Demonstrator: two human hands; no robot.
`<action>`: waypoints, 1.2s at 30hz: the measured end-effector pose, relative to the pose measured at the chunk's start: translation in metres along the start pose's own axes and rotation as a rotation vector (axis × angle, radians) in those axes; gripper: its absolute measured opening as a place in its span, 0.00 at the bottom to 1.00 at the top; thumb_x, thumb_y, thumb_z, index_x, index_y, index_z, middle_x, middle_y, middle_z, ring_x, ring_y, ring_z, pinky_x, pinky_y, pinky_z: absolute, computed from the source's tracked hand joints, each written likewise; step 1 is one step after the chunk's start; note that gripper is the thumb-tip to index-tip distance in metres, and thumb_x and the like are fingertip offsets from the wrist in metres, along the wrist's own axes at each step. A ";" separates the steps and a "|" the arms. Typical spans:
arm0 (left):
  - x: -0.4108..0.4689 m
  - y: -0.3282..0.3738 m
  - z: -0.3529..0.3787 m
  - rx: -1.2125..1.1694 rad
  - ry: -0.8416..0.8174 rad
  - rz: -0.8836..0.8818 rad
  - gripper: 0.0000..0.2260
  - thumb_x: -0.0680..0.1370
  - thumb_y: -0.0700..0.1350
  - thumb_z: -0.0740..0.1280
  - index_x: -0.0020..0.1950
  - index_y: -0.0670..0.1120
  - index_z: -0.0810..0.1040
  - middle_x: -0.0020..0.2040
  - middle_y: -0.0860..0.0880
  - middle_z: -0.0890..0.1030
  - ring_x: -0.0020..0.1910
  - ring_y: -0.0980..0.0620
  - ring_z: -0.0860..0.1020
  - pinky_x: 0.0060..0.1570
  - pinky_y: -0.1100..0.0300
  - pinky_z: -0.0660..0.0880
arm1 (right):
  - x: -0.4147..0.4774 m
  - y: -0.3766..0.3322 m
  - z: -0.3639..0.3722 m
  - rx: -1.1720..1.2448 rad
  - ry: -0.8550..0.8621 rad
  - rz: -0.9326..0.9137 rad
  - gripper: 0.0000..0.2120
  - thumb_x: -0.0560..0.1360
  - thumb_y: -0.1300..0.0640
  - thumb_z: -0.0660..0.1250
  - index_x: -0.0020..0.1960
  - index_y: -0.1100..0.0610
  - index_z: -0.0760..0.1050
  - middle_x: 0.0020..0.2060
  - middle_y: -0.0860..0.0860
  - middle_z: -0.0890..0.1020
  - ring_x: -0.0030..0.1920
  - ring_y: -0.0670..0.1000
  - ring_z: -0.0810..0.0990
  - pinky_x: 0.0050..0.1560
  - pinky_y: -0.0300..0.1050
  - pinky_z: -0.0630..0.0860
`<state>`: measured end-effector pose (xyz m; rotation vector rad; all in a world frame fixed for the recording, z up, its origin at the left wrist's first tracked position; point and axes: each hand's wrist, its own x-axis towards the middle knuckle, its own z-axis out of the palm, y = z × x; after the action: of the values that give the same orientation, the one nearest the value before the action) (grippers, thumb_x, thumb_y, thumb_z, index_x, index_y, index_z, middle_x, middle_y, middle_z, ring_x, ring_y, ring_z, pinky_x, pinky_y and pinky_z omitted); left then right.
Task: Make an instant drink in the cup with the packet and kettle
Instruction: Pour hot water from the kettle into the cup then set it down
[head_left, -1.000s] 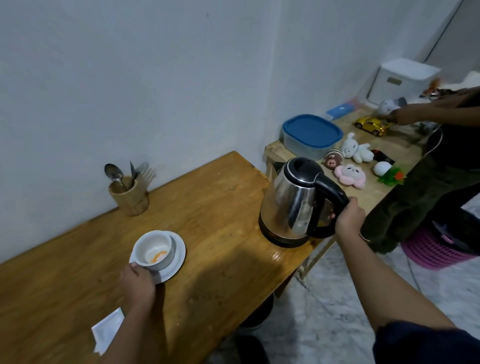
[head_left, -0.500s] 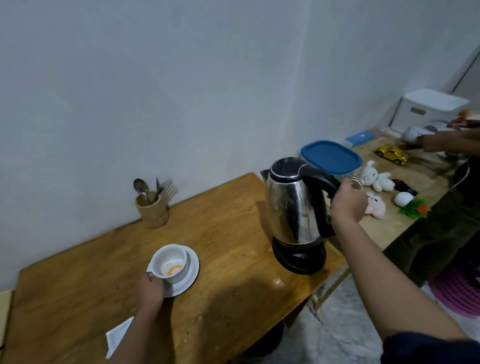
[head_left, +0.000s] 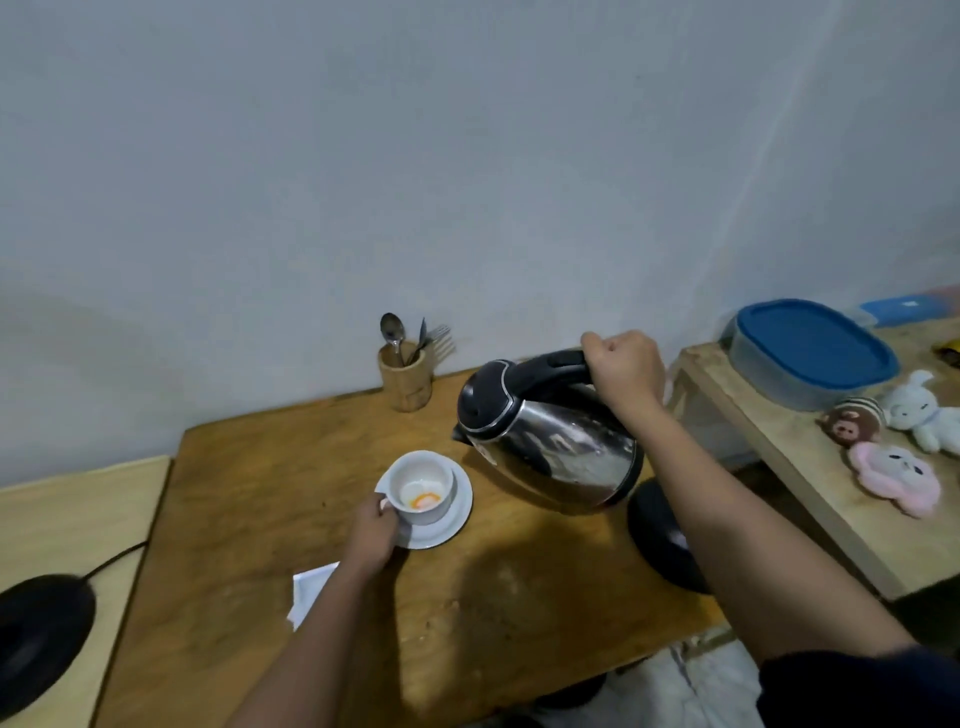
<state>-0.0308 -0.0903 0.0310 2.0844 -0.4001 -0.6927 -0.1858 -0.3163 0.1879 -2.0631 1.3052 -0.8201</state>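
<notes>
Kettle (head_left: 550, 441) lifted off base, tilted, one cup (head_left: 422, 486)

A plain pale wall (head_left: 467, 182) fills the upper half, meeting a second wall at a corner on the right; the light is dim and even; a brown wooden table (head_left: 249, 519) stands against the wall; a paler table (head_left: 62, 519) adjoins its left edge; a light wooden bench (head_left: 810, 467) stands to the right, apart from the table; pale marbled floor (head_left: 691, 691) shows below, between table and bench.
</notes>
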 end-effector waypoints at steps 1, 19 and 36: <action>0.000 0.000 0.001 0.010 0.000 -0.004 0.14 0.80 0.38 0.55 0.63 0.36 0.72 0.62 0.37 0.76 0.56 0.42 0.74 0.54 0.53 0.68 | -0.001 -0.004 0.007 0.005 -0.030 -0.021 0.23 0.72 0.55 0.62 0.20 0.56 0.59 0.19 0.51 0.60 0.21 0.52 0.58 0.26 0.43 0.55; 0.001 0.004 0.002 0.006 0.029 -0.082 0.16 0.79 0.39 0.56 0.66 0.39 0.71 0.63 0.39 0.76 0.59 0.42 0.75 0.58 0.51 0.71 | 0.010 -0.054 0.065 -0.240 -0.262 -0.374 0.19 0.70 0.52 0.59 0.23 0.56 0.62 0.19 0.48 0.63 0.22 0.50 0.61 0.28 0.39 0.60; 0.004 -0.001 0.006 0.014 0.033 -0.069 0.16 0.79 0.38 0.55 0.66 0.39 0.70 0.63 0.39 0.75 0.53 0.48 0.71 0.53 0.57 0.68 | 0.012 -0.053 0.063 -0.310 -0.260 -0.464 0.20 0.72 0.53 0.60 0.23 0.56 0.61 0.20 0.49 0.63 0.22 0.49 0.61 0.27 0.38 0.58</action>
<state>-0.0313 -0.0956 0.0266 2.1284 -0.3163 -0.6974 -0.1051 -0.2992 0.1874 -2.6727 0.8631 -0.5270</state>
